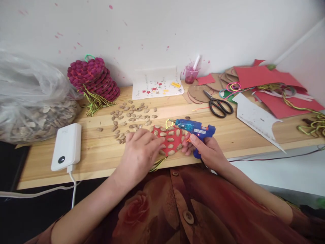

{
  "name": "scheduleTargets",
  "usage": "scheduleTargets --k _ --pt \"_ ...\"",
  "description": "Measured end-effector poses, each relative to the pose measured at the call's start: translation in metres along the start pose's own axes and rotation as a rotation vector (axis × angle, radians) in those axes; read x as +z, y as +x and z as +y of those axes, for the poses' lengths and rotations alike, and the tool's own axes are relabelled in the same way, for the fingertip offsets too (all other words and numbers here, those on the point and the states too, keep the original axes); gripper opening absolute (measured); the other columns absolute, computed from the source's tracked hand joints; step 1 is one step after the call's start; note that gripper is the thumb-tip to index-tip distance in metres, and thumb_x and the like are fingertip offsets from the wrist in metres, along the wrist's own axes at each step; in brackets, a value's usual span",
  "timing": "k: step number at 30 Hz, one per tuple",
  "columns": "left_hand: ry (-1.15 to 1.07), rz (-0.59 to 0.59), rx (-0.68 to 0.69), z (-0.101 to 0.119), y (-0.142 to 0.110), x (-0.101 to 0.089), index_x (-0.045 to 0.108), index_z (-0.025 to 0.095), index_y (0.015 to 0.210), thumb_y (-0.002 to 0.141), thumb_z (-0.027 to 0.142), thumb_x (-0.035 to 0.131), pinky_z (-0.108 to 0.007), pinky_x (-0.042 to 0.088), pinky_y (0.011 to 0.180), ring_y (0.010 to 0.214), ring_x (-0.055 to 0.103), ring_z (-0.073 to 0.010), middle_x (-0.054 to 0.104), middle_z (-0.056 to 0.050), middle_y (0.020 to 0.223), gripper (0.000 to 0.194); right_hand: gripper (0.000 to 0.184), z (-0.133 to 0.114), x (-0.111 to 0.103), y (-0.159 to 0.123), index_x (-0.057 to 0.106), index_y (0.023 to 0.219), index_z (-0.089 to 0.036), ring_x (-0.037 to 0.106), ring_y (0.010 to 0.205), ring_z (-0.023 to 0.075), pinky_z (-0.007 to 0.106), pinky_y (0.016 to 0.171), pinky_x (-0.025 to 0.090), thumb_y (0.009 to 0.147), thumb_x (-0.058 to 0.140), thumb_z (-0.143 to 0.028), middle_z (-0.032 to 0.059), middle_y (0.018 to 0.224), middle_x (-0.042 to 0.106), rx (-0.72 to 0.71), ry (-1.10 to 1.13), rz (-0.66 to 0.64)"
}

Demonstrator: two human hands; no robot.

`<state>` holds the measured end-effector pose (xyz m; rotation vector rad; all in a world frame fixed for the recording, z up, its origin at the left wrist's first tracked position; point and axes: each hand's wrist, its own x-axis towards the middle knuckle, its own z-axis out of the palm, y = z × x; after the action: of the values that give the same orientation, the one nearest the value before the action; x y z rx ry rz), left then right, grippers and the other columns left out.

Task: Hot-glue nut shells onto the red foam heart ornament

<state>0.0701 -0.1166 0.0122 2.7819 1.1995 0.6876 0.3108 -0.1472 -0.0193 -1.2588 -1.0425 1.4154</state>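
Note:
A blue hot glue gun (204,131) is held in my right hand (209,150), its nozzle pointing left above the far edge of a red disc (166,139). Rows of peanuts (171,139) sit on the disc, which has a yellow loop at its far side and a green-yellow tassel (158,164) at its near side. My left hand (141,154) covers the disc's left part, fingers bent and drawn together; whatever they grip is hidden. Just beyond that hand, loose peanuts (132,115) lie scattered on the wooden table.
A white power bank (66,146) with a cable and a plastic bag of peanuts (38,118) stand at left. Stacked purple discs (93,79) lean by the wall. Black scissors (218,104), cardboard circles (199,92), red paper (264,77) and a pink-stained cup (191,74) occupy the back right.

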Motion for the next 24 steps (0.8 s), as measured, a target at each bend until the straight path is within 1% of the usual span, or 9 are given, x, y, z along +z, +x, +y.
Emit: scheduleTargets --k 2,4,7,10,16,24 --pt "0.009 -0.008 -0.043 -0.008 0.007 0.001 0.078 0.024 0.096 0.098 0.024 0.067 -0.041 0.035 0.081 0.093 0.057 -0.0259 0.074 -0.004 0.09 0.011 0.048 0.001 -0.001 0.0 0.069 0.081 -0.018 0.068 0.059 0.014 0.027 0.058 0.059 0.086 0.071 -0.066 0.0042 0.076 0.071 -0.013 -0.004 -0.01" --pt "0.01 -0.063 -0.076 -0.014 0.013 0.004 0.078 0.023 0.09 0.095 0.023 0.07 -0.043 0.036 0.082 0.093 0.057 -0.027 0.074 -0.005 0.089 0.01 0.047 0.002 -0.002 0.0 0.069 0.081 -0.019 0.068 0.06 0.0139 0.026 0.058 0.059 0.087 0.071 -0.065 0.0037 0.076 0.071 -0.021 -0.001 -0.015" --pt "0.014 -0.122 -0.104 -0.016 0.018 0.009 0.078 0.023 0.091 0.092 0.021 0.072 -0.044 0.035 0.082 0.095 0.057 -0.0286 0.074 -0.005 0.09 0.007 0.046 0.002 -0.002 -0.001 0.07 0.083 -0.019 0.068 0.06 0.0138 0.026 0.058 0.059 0.087 0.072 -0.064 0.0034 0.076 0.071 -0.029 0.014 -0.021" --pt "0.018 -0.129 -0.12 -0.014 0.021 0.011 0.079 0.024 0.092 0.092 0.022 0.073 -0.045 0.034 0.082 0.097 0.056 -0.0298 0.074 -0.005 0.091 0.007 0.045 0.001 -0.002 0.0 0.07 0.085 -0.018 0.069 0.061 0.0139 0.027 0.058 0.059 0.088 0.072 -0.062 0.0036 0.077 0.071 -0.031 0.022 -0.027" --pt "0.013 -0.18 -0.15 -0.012 0.026 0.011 0.08 0.024 0.087 0.091 0.021 0.073 -0.045 0.033 0.083 0.097 0.056 -0.0298 0.076 -0.006 0.09 0.008 0.044 0.003 -0.003 0.0 0.07 0.085 -0.018 0.069 0.062 0.014 0.026 0.059 0.059 0.089 0.072 -0.061 0.0035 0.077 0.071 -0.031 0.02 -0.025" --pt "0.051 -0.199 -0.109 -0.012 0.028 0.013 0.08 0.024 0.087 0.092 0.022 0.072 -0.045 0.033 0.083 0.097 0.057 -0.0309 0.076 -0.007 0.09 0.01 0.044 0.002 -0.003 -0.001 0.07 0.083 -0.018 0.068 0.06 0.0138 0.026 0.058 0.058 0.088 0.072 -0.062 0.0037 0.075 0.071 -0.024 0.013 -0.027"
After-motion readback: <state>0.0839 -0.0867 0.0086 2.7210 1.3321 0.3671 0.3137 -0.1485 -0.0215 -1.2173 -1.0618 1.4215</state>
